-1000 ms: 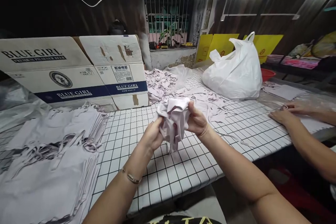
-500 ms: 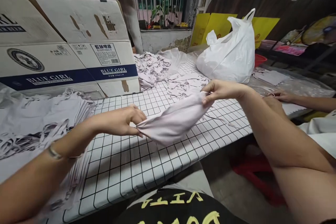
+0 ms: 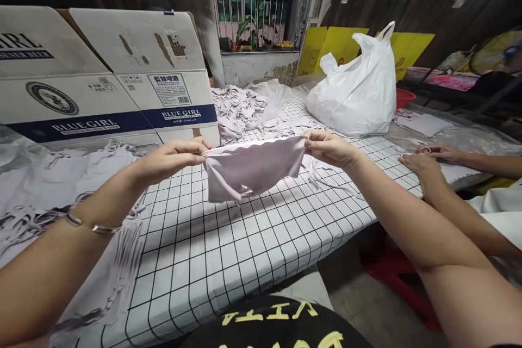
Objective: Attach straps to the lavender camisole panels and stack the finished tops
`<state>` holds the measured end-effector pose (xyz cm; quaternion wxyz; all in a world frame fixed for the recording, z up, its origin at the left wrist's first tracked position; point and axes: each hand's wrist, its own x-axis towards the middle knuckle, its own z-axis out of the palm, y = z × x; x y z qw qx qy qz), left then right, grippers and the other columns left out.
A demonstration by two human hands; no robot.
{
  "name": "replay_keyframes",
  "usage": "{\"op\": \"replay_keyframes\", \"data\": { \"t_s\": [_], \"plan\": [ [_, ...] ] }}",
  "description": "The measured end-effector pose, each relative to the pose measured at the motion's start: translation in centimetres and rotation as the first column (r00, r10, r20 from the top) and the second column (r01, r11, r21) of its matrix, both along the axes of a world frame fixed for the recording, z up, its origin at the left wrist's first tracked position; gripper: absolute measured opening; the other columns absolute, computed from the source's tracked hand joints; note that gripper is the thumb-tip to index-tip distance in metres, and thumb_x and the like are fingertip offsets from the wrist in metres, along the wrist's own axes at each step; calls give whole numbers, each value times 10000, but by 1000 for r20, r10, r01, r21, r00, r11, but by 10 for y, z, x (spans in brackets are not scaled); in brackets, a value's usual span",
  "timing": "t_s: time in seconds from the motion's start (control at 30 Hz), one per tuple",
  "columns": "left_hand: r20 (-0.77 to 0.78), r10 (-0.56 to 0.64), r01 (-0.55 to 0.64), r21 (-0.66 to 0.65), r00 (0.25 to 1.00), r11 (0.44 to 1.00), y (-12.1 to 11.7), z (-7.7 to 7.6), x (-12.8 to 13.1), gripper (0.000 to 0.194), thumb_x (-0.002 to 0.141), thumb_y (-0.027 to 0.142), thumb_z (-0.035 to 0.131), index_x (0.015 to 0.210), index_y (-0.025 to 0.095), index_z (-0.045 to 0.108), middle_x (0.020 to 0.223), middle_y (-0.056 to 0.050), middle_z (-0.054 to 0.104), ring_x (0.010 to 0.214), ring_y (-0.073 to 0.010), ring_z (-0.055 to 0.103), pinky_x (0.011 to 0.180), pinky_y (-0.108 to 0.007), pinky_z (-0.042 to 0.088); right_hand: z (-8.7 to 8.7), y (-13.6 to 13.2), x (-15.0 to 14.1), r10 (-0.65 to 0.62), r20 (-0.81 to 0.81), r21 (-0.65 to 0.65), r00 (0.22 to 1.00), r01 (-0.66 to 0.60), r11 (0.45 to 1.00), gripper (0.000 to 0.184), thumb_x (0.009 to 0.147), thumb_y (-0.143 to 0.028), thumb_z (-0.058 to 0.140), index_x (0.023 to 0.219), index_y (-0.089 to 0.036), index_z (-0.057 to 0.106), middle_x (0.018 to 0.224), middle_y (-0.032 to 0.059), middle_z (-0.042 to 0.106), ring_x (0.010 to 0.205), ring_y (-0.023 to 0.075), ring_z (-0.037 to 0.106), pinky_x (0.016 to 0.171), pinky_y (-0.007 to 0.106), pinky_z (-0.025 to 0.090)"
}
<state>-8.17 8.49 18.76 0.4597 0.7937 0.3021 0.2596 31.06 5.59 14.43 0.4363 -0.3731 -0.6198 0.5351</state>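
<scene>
A pale lilac garment piece point(image 3: 256, 168) with thin straps hangs stretched in the air above the grid-patterned table point(image 3: 228, 272). My left hand point(image 3: 179, 155) pinches its left upper corner between thumb and fingers. At the opposite corner, my right hand point(image 3: 328, 148) pinches the fabric the same way. The edge between them is pulled nearly straight, and the rest droops below. To the left lies a stack of similar lilac pieces point(image 3: 73, 174), partly behind my left arm. Beyond the held garment is a loose heap of the same fabric point(image 3: 240, 109).
A flattened white beer carton point(image 3: 134, 98) stands at the back left. A full white plastic bag point(image 3: 354, 87) sits at the back right, before yellow bags point(image 3: 326, 46). At the right, a co-worker's hands point(image 3: 428, 160) rest on fabric. A red stool point(image 3: 399, 277) stands below the table.
The garment has gone from slanted and bunched to spread level between my hands. My left hand has risen, and my right hand has lowered slightly.
</scene>
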Motion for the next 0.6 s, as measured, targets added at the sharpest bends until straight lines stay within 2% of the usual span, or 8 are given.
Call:
{"op": "replay_keyframes", "data": {
  "t_s": [0.1, 0.17, 0.23, 0.33, 0.37, 0.43, 0.5, 0.6],
  "plan": [
    [120, -77, 91, -109, 990, 990, -1, -3, -5, 335, 681, 495, 666, 608, 168, 660, 760, -114, 624, 787, -261, 597, 764, -394, 491, -8, 8, 3, 7, -2, 3, 1000, -7, 1000, 177, 763, -363, 730, 795, -210, 649, 893, -1, 644, 829, 126, 597, 807, 313, 492],
    [-11, -84, 83, -86, 996, 993, 2, -4, -8, 351, 702, 514, 640, 631, 171, 634, 693, -85, 598, 692, -219, 566, 663, -346, 472, -9, 14, 9, -29, 87, 59, 996, 23, 998, 197, 741, -379, 745, 800, -208, 669, 945, 8, 644, 855, 128, 595, 813, 305, 485],
    [-270, -13, 39, 93, 963, 995, 11, -3, -6, 316, 712, 489, 651, 747, 175, 647, 710, -59, 602, 668, -187, 539, 608, -288, 428, -4, 21, 18, -122, 238, 158, 964, 86, 984, 236, 711, -411, 763, 791, -200, 692, 942, 20, 641, 871, 137, 586, 807, 292, 476],
    [-463, 214, 17, 446, 860, 895, 33, 4, 2, 307, 736, 421, 644, 930, 183, 640, 748, -28, 616, 683, -161, 520, 613, -242, 381, 8, 37, 31, -318, 426, 304, 847, 197, 932, 325, 652, -479, 792, 763, -185, 707, 886, 41, 635, 827, 152, 560, 725, 279, 463],
    [-450, 260, -1, 498, 854, 867, 40, 9, 6, 298, 759, 416, 621, 943, 183, 634, 753, -23, 618, 684, -156, 519, 615, -235, 374, 13, 43, 35, -373, 448, 335, 813, 234, 913, 356, 631, -502, 799, 752, -181, 704, 871, 46, 633, 799, 153, 550, 689, 277, 453],
    [-406, 263, -42, 477, 875, 878, 53, 21, 14, 273, 808, 425, 574, 905, 175, 631, 759, -20, 617, 684, -146, 525, 606, -222, 367, 24, 56, 41, -439, 439, 363, 784, 292, 885, 408, 599, -540, 806, 746, -175, 696, 820, 41, 622, 746, 149, 532, 640, 276, 427],
    [-315, 195, -72, 361, 929, 930, 60, 34, 22, 294, 827, 454, 568, 823, 165, 617, 729, -15, 595, 653, -131, 519, 579, -209, 363, 35, 66, 44, -448, 408, 340, 795, 323, 883, 435, 580, -555, 811, 746, -171, 688, 742, 23, 602, 701, 141, 519, 621, 276, 404],
    [1, 99, -97, 183, 995, 978, 66, 50, 33, 337, 827, 499, 594, 788, 166, 556, 674, 3, 540, 600, -106, 503, 564, -198, 388, 47, 77, 43, -402, 330, 249, 854, 332, 910, 433, 572, -530, 827, 755, -171, 670, 702, 7, 603, 688, 136, 531, 641, 277, 400]
  ]
}}
